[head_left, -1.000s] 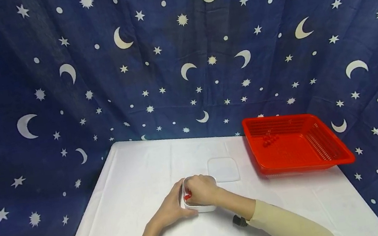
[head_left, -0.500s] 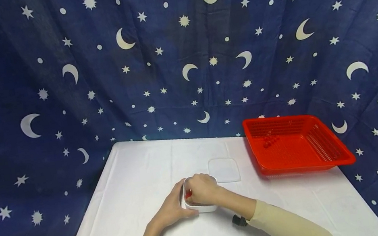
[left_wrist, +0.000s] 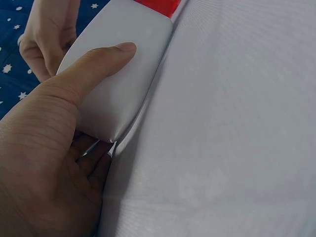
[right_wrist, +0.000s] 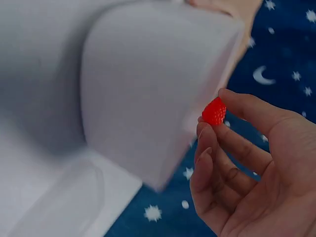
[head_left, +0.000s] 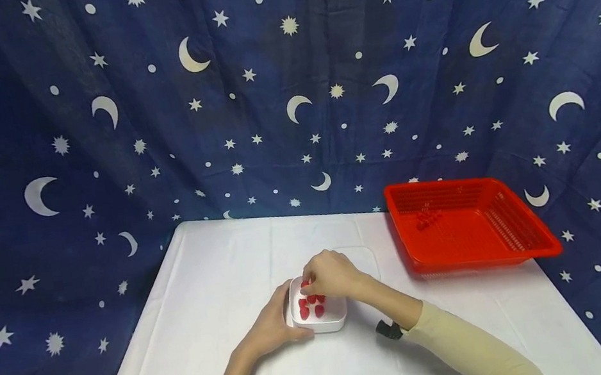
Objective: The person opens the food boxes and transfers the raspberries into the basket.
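A white square container [head_left: 329, 326] stands on the white table with several red raspberries [head_left: 319, 310] inside. My left hand [head_left: 268, 328] grips it from the left. In the left wrist view, the left thumb [left_wrist: 101, 61] lies along the container's side [left_wrist: 123, 84], and the other fingers reach round its corner. My right hand [head_left: 333, 274] is over the container's far right rim. In the right wrist view, a red raspberry [right_wrist: 214, 112] is pinched between the thumb and fingertips of the right hand [right_wrist: 256, 168], just above the opening. The right hand covers part of the container's inside.
Just behind the container lies a clear flat lid [head_left: 368, 259], partly covered by the right hand. A red perforated basket [head_left: 474, 260] stands at the back right, with several small red pieces [head_left: 428, 219] in it. Behind the table hangs a dark blue curtain [head_left: 243, 118] with moons and stars.
My right hand has risen from inside the container towards its far right side, uncovering several raspberries. The left hand keeps its hold on the container.
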{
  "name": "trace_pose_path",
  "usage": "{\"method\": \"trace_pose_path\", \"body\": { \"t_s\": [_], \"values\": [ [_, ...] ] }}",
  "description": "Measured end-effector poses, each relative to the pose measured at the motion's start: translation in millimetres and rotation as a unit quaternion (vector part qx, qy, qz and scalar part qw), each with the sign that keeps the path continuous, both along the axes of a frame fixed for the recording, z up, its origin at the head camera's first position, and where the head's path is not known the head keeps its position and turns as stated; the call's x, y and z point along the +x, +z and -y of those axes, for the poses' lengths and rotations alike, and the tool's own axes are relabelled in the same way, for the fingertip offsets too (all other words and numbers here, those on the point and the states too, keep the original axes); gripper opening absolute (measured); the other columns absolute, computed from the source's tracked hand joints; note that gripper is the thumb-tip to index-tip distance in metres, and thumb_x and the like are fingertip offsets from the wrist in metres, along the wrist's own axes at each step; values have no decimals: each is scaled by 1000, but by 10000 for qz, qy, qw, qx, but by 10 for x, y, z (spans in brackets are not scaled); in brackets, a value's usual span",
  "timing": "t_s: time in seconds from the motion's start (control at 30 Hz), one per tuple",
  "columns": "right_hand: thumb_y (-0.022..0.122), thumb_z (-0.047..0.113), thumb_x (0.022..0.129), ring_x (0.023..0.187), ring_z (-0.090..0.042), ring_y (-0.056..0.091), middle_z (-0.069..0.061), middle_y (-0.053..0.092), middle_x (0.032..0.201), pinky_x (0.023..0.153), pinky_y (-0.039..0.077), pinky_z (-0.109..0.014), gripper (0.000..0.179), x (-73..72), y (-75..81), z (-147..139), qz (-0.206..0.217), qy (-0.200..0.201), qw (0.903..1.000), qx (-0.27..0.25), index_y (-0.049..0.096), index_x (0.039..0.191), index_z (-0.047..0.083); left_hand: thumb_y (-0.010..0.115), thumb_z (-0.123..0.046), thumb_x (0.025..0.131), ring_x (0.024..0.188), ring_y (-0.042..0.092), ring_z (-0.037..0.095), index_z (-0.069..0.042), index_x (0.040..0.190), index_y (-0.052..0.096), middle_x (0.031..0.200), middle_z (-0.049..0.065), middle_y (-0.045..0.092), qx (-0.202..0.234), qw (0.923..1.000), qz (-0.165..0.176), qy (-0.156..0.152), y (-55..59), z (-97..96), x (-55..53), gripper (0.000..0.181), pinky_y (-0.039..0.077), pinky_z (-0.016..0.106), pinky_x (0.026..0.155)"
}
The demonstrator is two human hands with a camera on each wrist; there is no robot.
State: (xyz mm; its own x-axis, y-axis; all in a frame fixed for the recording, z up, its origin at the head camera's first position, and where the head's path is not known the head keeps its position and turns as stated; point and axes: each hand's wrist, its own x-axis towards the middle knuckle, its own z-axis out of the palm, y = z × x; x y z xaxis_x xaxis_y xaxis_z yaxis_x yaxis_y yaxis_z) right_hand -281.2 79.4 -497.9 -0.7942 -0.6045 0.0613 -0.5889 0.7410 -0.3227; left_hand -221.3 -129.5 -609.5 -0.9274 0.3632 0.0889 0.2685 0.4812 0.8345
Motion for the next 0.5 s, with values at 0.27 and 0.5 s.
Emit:
{"method": "trace_pose_path", "body": {
  "t_s": [0.27, 0.5],
  "values": [
    [86, 34, 84, 64, -7, 57, 15, 66, 67, 59, 51, -26, 16, -186, 337, -292, -263, -615, 9968, -434, 82, 87, 19, 95, -56, 65, 151, 38, 25, -18, 164, 29, 164, 0, 39, -83, 9999, 40, 137, 5, -16, 0, 125, 35, 52, 122],
    [85, 30, 86, 67, -10, 63, 9, 72, 75, 58, 54, -28, 13, -358, 627, -565, -472, -940, 9873, -1190, 82, 89, 17, 94, -57, 65, 153, 35, 27, -17, 164, 28, 166, 3, 37, -187, 9996, 125, 193, -12, -28, 7, 126, 33, 54, 123]
  ]
}}
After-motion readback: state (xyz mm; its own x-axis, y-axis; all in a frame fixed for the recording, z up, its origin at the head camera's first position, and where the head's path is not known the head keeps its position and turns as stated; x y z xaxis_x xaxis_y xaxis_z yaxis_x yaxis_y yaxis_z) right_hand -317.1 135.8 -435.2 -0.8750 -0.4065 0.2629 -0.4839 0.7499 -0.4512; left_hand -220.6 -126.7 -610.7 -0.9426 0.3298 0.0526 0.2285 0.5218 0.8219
